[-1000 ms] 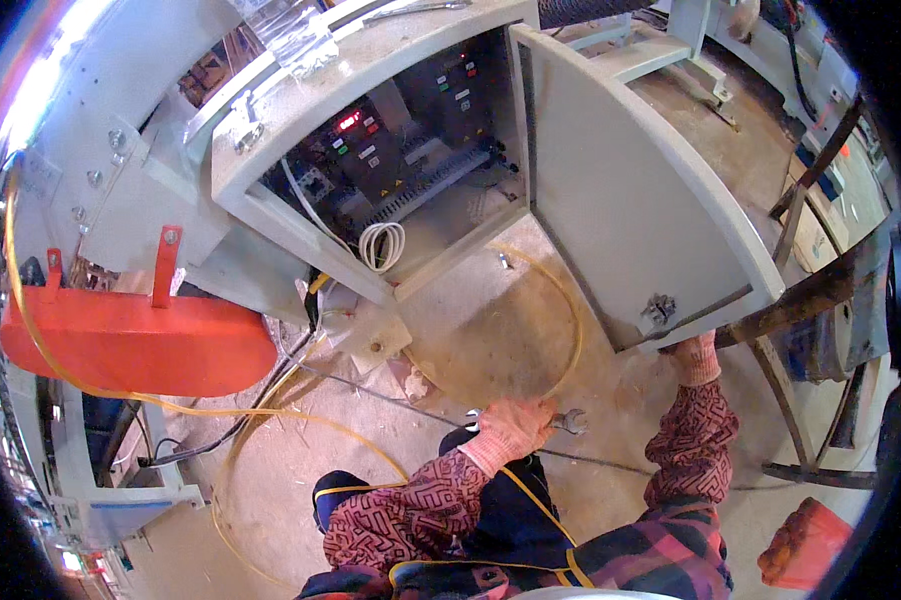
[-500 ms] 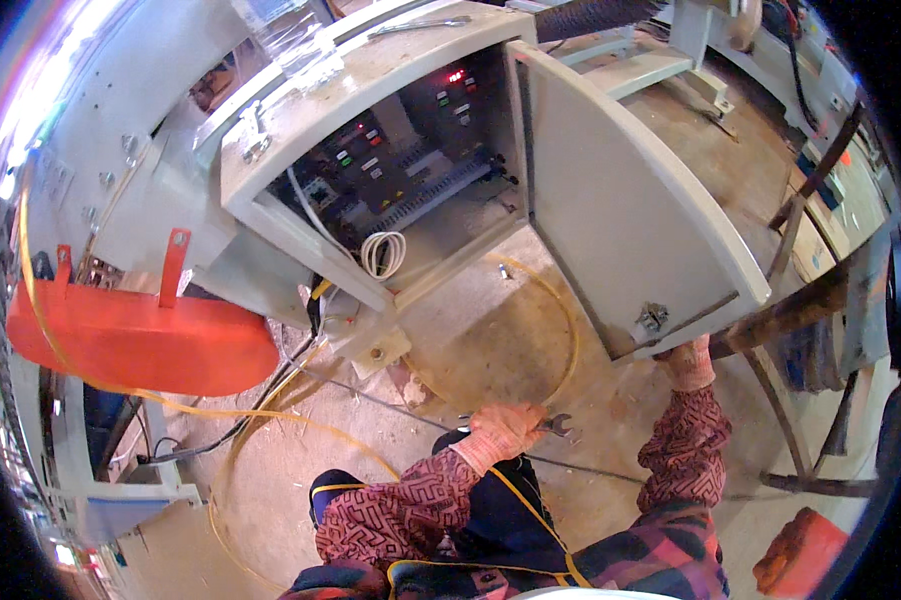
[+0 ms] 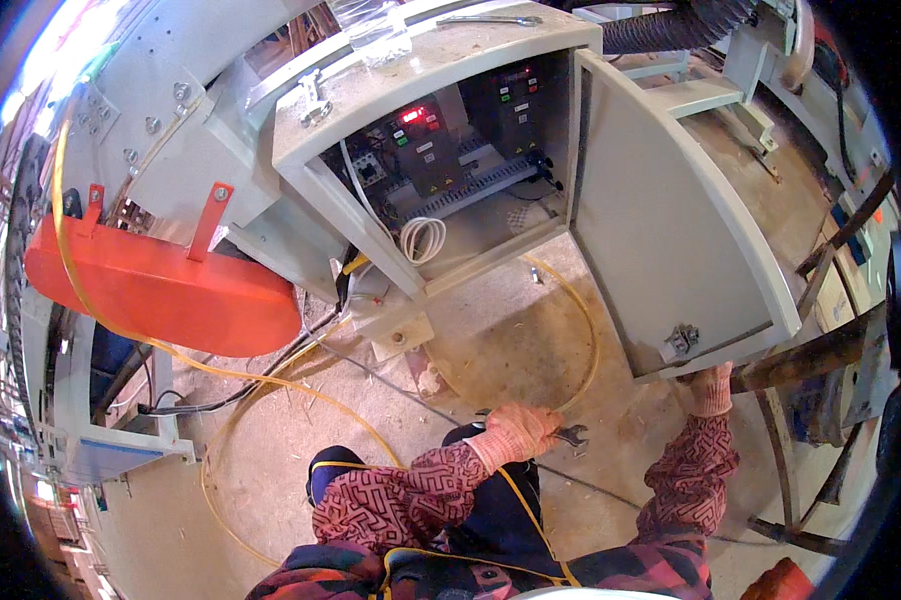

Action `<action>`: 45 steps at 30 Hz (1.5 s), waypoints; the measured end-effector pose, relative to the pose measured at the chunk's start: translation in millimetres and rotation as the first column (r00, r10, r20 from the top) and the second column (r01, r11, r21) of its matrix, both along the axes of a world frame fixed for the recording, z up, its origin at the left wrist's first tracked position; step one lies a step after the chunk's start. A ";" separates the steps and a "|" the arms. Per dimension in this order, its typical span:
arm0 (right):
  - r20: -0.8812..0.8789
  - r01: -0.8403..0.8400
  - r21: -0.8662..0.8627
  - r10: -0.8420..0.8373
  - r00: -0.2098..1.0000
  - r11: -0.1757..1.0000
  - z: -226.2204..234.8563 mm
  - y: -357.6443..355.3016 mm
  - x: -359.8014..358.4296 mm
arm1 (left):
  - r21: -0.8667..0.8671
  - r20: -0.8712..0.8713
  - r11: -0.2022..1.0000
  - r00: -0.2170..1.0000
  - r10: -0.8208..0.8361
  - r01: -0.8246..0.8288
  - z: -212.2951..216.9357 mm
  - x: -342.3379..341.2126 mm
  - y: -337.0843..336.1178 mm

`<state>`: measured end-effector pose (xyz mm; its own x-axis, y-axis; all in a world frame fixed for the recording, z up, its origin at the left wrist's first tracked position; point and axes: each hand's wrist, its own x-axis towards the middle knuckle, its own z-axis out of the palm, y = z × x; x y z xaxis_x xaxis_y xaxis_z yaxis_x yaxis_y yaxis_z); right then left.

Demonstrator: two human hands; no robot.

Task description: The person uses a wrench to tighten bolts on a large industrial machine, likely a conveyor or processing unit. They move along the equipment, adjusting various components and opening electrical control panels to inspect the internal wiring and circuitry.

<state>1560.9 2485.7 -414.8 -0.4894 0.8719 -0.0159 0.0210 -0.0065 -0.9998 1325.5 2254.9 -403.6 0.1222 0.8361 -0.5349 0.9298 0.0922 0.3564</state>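
The floor (image 3: 510,340) is bare concrete, dusty and pale brown, with some straw-like scraps on it. Large grey metal machine parts stand around, so the place looks like a workshop or a factory yard in daylight. A thin yellow cable (image 3: 570,310) lies in wide loops over the floor and goes up along the machine on the left side.

In the middle stands a grey electrical cabinet (image 3: 390,100) with its door (image 3: 670,230) open to the right. Inside there are dark control units (image 3: 420,140) with small red lights and small coloured buttons, a white slotted cable duct below them, and a coil of white wire (image 3: 422,238). On the dark units there are small pale labels, too small to make out. To the left, an orange-red curved cover (image 3: 160,290) hangs on the machine by two red brackets.

The person's left hand (image 3: 518,432), in a pink-orange work glove, is closed around the handle of a metal wrench (image 3: 568,436), low over the floor just in front of the cabinet. The wrench head sticks out to the right of the glove. The right hand (image 3: 710,388), also gloved, grips the lower edge of the open door, near its latch (image 3: 678,342).
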 end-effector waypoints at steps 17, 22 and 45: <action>0.031 -0.025 0.155 0.021 0.999 0.988 24.7 -9.4 -7.6 | 0.018 0.030 1.000 1.000 0.009 -0.010 4.6 -0.1 3.7; -0.203 0.158 -0.158 -0.189 0.961 0.975 -28.8 10.9 -4.8 | 0.087 0.027 0.996 1.000 0.008 -0.011 -16.4 -0.8 1.0; -0.165 0.055 -0.267 -0.102 0.981 0.962 -9.3 -34.0 -41.2 | 0.129 0.073 0.991 0.997 -0.035 0.026 -15.5 -8.6 -6.8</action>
